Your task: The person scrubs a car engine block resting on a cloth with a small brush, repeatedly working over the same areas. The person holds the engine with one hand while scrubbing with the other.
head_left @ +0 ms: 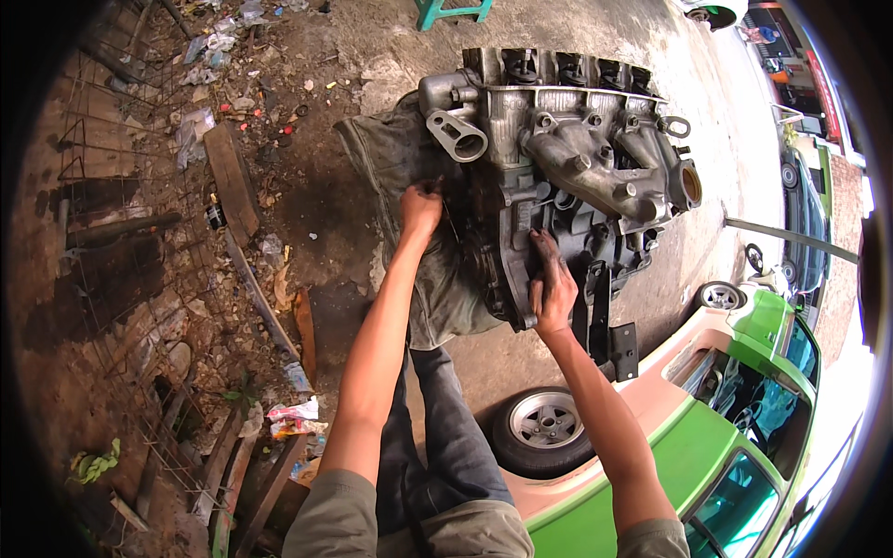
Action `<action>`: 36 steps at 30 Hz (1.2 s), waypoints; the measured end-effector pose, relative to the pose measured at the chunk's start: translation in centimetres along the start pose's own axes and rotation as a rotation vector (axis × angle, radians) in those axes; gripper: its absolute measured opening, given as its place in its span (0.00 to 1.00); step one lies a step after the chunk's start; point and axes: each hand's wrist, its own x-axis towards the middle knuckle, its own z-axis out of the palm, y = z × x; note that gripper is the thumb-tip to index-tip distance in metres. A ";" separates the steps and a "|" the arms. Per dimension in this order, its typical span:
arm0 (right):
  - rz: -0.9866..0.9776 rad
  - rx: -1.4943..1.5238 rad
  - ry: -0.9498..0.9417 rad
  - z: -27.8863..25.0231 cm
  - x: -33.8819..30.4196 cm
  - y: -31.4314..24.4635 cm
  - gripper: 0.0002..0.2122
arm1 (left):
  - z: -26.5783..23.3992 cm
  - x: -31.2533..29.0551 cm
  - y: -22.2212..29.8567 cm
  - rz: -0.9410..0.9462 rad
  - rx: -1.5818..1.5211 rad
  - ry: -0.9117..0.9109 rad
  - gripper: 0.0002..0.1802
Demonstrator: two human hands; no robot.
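An engine block (577, 158) of grey, oily metal stands in front of me, with a cast manifold (595, 163) on its upper right side. My left hand (423, 209) is at its left side, fingers curled closed beside the dark end face. A thin line shows by those fingertips, but what they pinch is too small to make out. On the block's lower flange (514, 251) rests my right hand (553, 290), fingers stretched out against the metal and thumb apart. A dark, dirty cloth (395, 177) lies under and left of the engine.
A green and pink car (642, 446) with a wheel (544, 420) stands close at the lower right. A dark metal bracket (621, 352) juts out below the engine. Wood planks (233, 181), wire mesh and litter cover the left ground. A green stool (453, 11) is at the top.
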 end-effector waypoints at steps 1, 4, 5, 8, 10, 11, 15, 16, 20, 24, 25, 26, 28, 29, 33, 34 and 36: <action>0.015 -0.003 -0.009 -0.1 -0.1 0.0 0.32 | 0.1 0.0 -0.2 0.042 0.000 0.026 0.15; 0.006 -0.004 -0.006 0.0 -0.1 0.0 0.32 | 0.0 0.1 -0.2 0.064 0.026 0.042 0.14; 0.005 -0.003 -0.005 0.0 -0.1 0.0 0.32 | 0.0 0.2 0.1 0.074 0.039 0.039 0.15; -0.003 0.003 0.008 0.2 0.4 0.2 0.32 | -0.3 0.3 1.7 0.052 0.074 0.013 0.17; -0.003 0.005 0.008 0.2 0.5 0.3 0.32 | -0.5 -0.1 2.6 0.065 0.078 0.013 0.19; -0.004 0.004 0.007 0.2 0.5 0.3 0.32 | -0.6 -0.3 3.0 0.100 0.068 0.026 0.19; -0.012 -0.001 0.008 0.2 0.5 0.4 0.32 | -0.5 -1.1 3.0 0.092 0.020 0.014 0.18; 0.003 0.001 0.004 0.2 0.4 0.4 0.32 | -0.2 -1.1 2.7 0.129 0.075 0.065 0.18; 0.023 0.003 -0.003 0.2 0.4 0.4 0.33 | 0.9 -1.0 1.0 0.276 0.167 0.202 0.16; 0.029 0.002 -0.009 0.1 0.4 0.3 0.33 | 1.3 -1.8 0.4 0.253 0.069 0.209 0.18; 0.031 0.003 -0.013 0.1 0.4 0.3 0.33 | 1.2 -2.6 0.5 0.308 0.025 0.286 0.18; 0.031 0.004 -0.015 0.1 0.4 0.3 0.33 | 1.2 -3.6 0.7 0.301 -0.003 0.328 0.19; 0.030 0.004 -0.019 0.1 0.4 0.3 0.33 | 1.1 -6.4 0.9 0.300 -0.049 0.370 0.19; 0.028 0.003 -0.020 0.1 0.4 0.4 0.33 | 0.9 -8.1 0.7 0.448 0.080 0.437 0.15; -0.001 0.002 -0.011 0.1 0.5 0.5 0.32 | 0.4 -14.4 -1.5 0.746 0.080 0.269 0.04; -0.002 0.001 -0.012 0.1 0.5 0.5 0.32 | 0.4 -15.3 -2.3 0.801 0.085 0.270 0.05; -0.003 -0.005 -0.014 0.1 0.5 0.4 0.32 | 0.3 -16.3 -4.1 0.817 0.055 0.239 0.07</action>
